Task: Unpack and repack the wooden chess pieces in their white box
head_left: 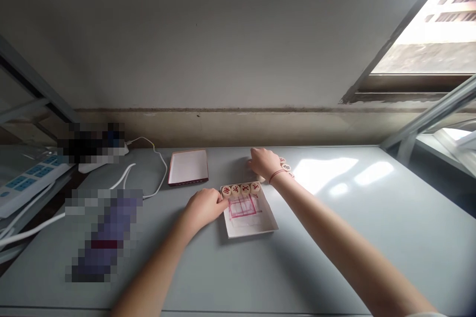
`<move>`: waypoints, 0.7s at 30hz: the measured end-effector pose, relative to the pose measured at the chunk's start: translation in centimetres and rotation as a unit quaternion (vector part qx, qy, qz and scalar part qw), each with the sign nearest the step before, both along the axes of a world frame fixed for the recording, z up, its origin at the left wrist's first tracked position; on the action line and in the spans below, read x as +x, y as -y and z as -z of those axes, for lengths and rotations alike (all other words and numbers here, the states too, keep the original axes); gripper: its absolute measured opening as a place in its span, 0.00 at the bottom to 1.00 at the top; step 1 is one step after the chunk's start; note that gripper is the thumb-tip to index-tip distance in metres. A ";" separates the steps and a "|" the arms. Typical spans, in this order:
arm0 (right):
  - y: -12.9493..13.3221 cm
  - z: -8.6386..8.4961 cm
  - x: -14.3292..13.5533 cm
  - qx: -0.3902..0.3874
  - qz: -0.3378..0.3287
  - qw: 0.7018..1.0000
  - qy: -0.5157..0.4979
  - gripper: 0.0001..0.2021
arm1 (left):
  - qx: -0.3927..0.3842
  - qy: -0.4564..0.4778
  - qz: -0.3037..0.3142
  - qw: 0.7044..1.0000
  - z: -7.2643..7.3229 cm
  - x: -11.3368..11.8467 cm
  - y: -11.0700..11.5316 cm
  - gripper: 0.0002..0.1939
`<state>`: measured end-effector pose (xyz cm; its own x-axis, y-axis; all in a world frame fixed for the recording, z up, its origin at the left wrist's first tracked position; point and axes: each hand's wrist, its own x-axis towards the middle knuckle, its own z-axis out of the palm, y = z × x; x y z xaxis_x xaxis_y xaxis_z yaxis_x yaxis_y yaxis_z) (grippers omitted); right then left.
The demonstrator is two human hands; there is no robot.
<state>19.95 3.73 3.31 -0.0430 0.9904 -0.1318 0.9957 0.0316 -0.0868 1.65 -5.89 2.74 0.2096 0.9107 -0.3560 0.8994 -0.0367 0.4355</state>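
Note:
A shallow white box (247, 225) lies on the grey table, with several round wooden pieces (245, 188) marked in red lined up along its far edge. Pink lines are drawn on the box's bottom. My left hand (206, 208) grips the box's left wall near the far corner, fingers bent. Beyond the box, my right hand (263, 162) reaches over the table with its fingers curled; what they hold, if anything, is hidden. More round pieces (285, 167) show beside and partly behind my right wrist.
A second shallow box or lid (188, 167) with a white inside lies at the back left. White cables (163, 168) and a power strip (28, 181) are at the left, near a blurred purple item (115, 237). A wall runs along the back.

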 end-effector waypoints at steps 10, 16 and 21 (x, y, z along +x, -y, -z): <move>1.4 -0.8 -0.1 0.067 -0.031 0.994 -0.080 0.13 | 0.035 0.001 -0.010 0.999 0.7 0.0 -0.4 0.16; 6.2 -1.0 1.7 0.074 -0.136 0.938 -0.310 0.11 | 0.033 0.022 -0.006 0.999 0.7 -0.1 -0.6 0.16; 8.6 -0.9 3.5 -0.045 -0.179 0.912 -0.365 0.10 | 0.026 0.019 -0.011 0.999 0.5 0.0 -0.6 0.18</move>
<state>23.41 -4.84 4.20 -0.4716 0.8816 -0.0189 0.5977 0.3038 -0.7419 1.65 -5.25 2.28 0.2028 0.9322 -0.2997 0.8826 -0.0416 0.4682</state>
